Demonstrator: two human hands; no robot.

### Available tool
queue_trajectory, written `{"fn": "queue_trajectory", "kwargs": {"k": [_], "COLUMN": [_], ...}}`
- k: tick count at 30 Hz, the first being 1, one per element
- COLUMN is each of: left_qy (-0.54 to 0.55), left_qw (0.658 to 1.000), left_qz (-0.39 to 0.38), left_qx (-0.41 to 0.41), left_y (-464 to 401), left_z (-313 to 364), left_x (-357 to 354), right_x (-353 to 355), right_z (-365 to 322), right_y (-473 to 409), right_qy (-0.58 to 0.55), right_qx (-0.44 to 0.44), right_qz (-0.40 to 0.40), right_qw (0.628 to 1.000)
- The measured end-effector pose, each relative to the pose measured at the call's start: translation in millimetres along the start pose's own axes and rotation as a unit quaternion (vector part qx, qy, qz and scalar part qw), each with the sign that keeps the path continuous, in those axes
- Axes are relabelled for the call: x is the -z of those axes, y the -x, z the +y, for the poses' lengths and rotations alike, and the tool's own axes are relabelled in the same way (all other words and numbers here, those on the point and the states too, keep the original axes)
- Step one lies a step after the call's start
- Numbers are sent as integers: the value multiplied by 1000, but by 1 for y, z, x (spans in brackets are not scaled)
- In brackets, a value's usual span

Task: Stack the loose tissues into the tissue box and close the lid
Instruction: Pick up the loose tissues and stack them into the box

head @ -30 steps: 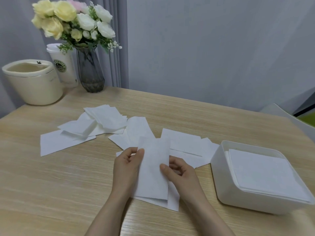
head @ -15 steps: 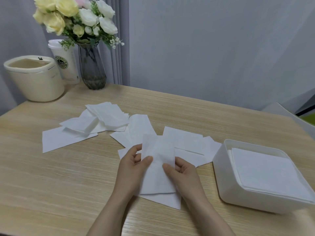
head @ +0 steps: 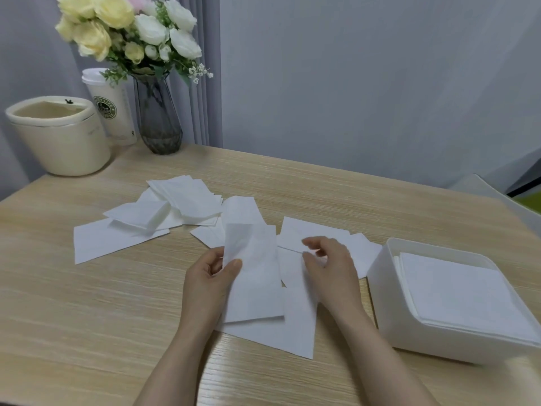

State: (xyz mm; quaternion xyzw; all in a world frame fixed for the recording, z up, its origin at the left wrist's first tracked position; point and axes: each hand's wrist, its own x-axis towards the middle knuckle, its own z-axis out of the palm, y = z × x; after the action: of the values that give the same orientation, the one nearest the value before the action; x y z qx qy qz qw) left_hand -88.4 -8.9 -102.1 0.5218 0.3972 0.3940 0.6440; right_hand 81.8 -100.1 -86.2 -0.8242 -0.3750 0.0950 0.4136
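Tissue point(head: 254, 276) pinched at upper left edge by my left hand point(head: 209, 284), thumb on top. Right hand point(head: 328, 269) hovers beside it, fingers loosely curled, holding nothing I can see. Loose tissues point(head: 164, 218) scattered across desk point(head: 87, 317); tissue box point(head: 409, 323) at right, open, stack inside, lid not visible. Sheets look feather-light, limp, tear-prone: I'd pinch edge or corner, support flat. Cup point(head: 112, 109) logo text too blurred to read.

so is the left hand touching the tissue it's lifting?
Touching. The head view shows the left hand pinching the raised tissue: its thumb lies on the sheet's front near the left edge, with the fingers behind it.
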Motion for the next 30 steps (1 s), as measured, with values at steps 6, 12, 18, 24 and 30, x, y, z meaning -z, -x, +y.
{"fn": "queue_trajectory", "kwargs": {"k": [6, 12, 18, 24, 30], "left_qy": [7, 23, 29, 29, 35], "left_qw": [1000, 1000, 999, 999, 999], "left_qz": [1, 6, 1, 5, 14], "left_qx": [5, 11, 12, 11, 6], "left_y": [-1, -3, -5, -5, -6], "left_z": [0, -1, 0, -1, -3], "left_x": [-1, 1, 1, 2, 3], "right_x": [-16, -14, -1, -2, -2], "right_z": [11, 3, -1, -7, -24], "right_y": [-57, -99, -99, -93, -89], "right_qy": [206, 314, 297, 231, 129], "right_qx": [-45, -99, -146, -98, 24], "right_qz": [-10, -39, -66, -42, 58], "right_qw": [978, 943, 941, 967, 990]}}
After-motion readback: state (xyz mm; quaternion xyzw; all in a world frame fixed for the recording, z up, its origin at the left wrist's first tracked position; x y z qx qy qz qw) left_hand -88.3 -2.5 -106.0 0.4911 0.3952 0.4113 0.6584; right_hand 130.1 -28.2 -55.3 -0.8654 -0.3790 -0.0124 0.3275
